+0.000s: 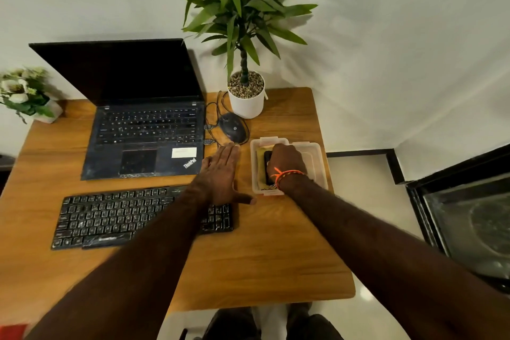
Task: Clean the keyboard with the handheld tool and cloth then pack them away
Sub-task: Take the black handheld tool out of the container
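Head view, black backlit keyboard (138, 218), dusty

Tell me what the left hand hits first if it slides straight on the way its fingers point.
Probably the mouse: the left hand lies flat, fingertips aimed just short of it. The mouse cable beside it could come first; depth is unclear.

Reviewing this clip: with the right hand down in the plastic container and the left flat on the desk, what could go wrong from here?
1. The clear container sits close to the desk's right edge; a tug by the right hand on the black tool might slide it off.
2. The left hand is not steadying the container, so it may lift with the tool.
3. The yellow cloth under the tool could drag out too.
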